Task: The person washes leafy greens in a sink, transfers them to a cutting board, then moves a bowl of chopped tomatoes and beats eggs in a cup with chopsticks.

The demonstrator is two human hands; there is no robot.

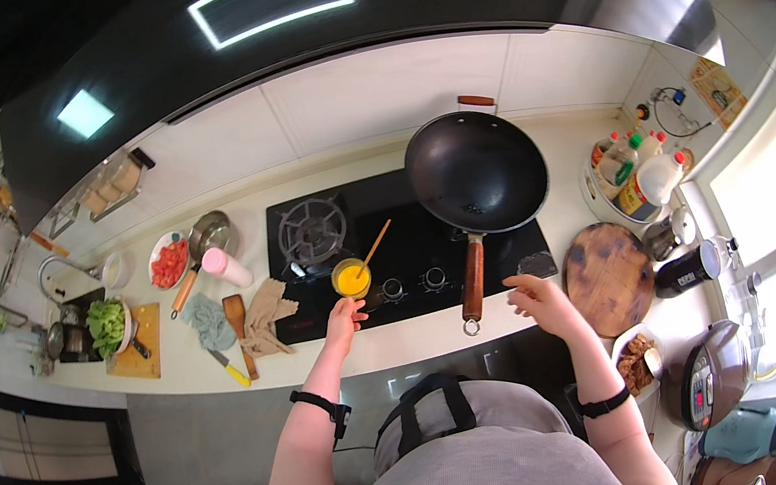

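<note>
My left hand [346,323] is just in front of a glass bowl of yellow beaten egg [351,279]; whether its fingers touch the bowl I cannot tell. A wooden stick [375,246] leans in the egg. My right hand [536,303] hovers over the counter's front edge, fingers apart and holding nothing. To its left, the wooden handle [474,282] of a black wok [477,170] points toward me. The wok stands over the right part of the black gas cooktop [382,202]; the left burner [313,231] is uncovered.
Left: chopped tomatoes [169,264], a saucepan [210,235], a pink bottle [226,267], cloths [269,317], a wooden spatula [236,323], a yellow-handled knife [231,370] and lettuce [106,325]. Right: a round wooden board [609,278], bottles [634,170], a food dish [637,364] and a rice cooker [712,375].
</note>
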